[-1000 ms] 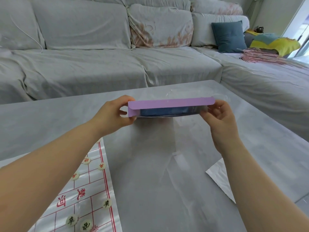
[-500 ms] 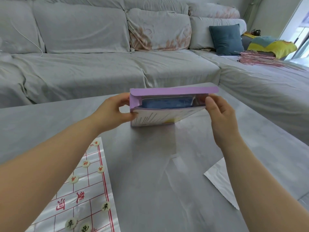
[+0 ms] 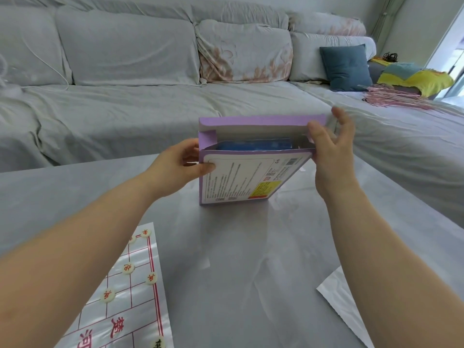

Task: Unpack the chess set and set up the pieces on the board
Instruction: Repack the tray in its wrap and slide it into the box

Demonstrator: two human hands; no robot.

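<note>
Purple box (image 3: 241, 177) stands upright at mid-counter (image 3: 226, 259), top flap (image 3: 261, 121) raised, blue insert (image 3: 253, 144) visible inside. Left hand (image 3: 175, 164): fingers grasping the box's left edge, thumb on the printed face. Right hand (image 3: 331, 151): thumb and fingers pinching the upper right corner. Board (image 3: 130, 297) with round pieces (image 3: 128, 268) lies near left
</note>
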